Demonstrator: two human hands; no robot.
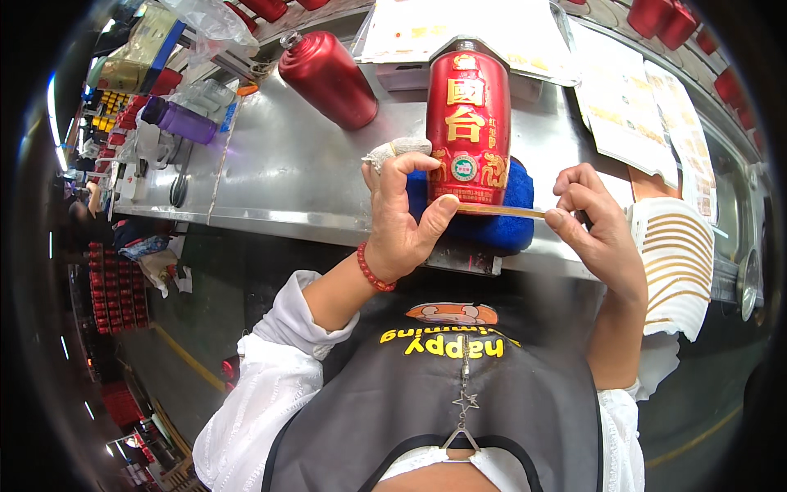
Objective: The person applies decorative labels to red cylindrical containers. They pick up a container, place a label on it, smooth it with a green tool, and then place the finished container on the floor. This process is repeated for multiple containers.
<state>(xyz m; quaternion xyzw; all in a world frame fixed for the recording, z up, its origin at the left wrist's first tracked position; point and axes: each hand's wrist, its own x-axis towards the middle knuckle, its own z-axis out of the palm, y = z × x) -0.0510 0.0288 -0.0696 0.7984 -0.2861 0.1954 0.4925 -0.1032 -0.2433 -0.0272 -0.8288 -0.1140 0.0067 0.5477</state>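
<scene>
A red bottle (482, 78) with gold decoration lies on a folded blue cloth (520, 193), its neck pointing away from me. A thin gold strip (508, 212) stretches across the bottle's base end. My left hand (403, 205) is closed at the bottle's left side, the thumb pressing the strip's left end near the base and the index finger touching the bottle. A whitish cloth wrap (397, 150) covers one of its fingers. To the right, my right hand (602, 225) pinches the strip's other end between thumb and fingers, off the bottle.
A plain red bottle (328, 80) lies on the metal table (279, 176). White backing sheets (674, 254) with several curved gold strips hang beside my right arm. Printed sheets (623, 107) lie at the back right. A purple drinking bottle (182, 120) is at the far left.
</scene>
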